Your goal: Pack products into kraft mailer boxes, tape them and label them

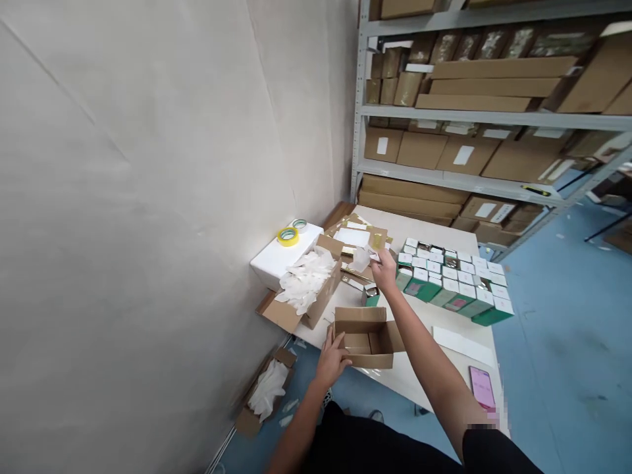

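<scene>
An open cardboard box [365, 361] sits at the table's near edge, its flaps up and its inside showing bare cardboard. My left hand [333, 359] grips the box's left side, with fingers over the edge. Beyond the box, my right hand [385, 271] is closed on a crumpled piece of thin white packing paper [362, 259]. Just below that hand stands a small green-and-white carton [370, 296] with an open top. A larger carton of white paper pieces [307, 276] is to the left of the hands.
Rows of green-and-white cartons [454, 276] fill the table's right side. A phone [482, 387] lies near the right edge. Yellow tape [288, 236] rests on a white block [269, 259] by the wall. Shelves of boxes [469, 151] stand behind; another paper-filled box [269, 388] is on the floor.
</scene>
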A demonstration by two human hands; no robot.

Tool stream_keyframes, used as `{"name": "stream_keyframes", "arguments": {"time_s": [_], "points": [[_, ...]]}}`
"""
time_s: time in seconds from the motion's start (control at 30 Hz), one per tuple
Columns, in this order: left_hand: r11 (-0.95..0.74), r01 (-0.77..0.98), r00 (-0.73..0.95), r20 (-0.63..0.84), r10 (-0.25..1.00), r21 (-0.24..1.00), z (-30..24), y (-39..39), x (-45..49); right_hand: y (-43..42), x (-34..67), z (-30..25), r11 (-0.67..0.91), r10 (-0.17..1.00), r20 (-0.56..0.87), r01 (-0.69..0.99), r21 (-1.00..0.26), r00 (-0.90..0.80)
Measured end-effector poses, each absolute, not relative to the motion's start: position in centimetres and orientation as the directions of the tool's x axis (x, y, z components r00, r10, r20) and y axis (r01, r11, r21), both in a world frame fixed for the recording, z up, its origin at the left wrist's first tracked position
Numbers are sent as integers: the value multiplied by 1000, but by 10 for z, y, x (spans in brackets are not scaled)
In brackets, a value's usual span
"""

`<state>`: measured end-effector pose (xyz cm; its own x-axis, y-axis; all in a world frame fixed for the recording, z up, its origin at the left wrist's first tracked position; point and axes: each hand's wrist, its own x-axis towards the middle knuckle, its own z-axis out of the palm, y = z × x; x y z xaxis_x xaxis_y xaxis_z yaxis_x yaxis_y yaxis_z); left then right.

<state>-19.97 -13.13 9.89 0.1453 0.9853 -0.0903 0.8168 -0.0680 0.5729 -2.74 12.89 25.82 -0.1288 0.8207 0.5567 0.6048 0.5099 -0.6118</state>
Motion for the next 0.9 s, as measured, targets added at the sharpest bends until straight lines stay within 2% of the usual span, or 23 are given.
{"name": "stream_keyframes", "arguments": {"time_s": [0.13,0.27,0.37,0.57,0.67,0.8,0.9], "points": [[-154,808,232,-66,970,568,100,-116,-165,77,46,242,414,844,536,616,-670,16],[-232,793,318,-58,946,563,93,-96,-128,20,109,216,155,914,355,640,-752,196],[-270,786,371,-75,926,556,83,-82,-103,-17,144,194,4,932,241,657,-754,271],[-389,717,502,-41,864,579,72,-57,-67,-52,185,151,-134,834,253,623,-770,491],[-397,694,527,-49,848,601,65,-40,-60,-52,184,126,-153,897,168,645,-749,408],[-317,745,490,-160,857,587,46,-15,-63,-49,167,87,-162,985,-84,651,-742,149],[-311,757,506,-214,836,575,33,-2,-70,-47,153,66,-197,980,-136,637,-746,145]]}}
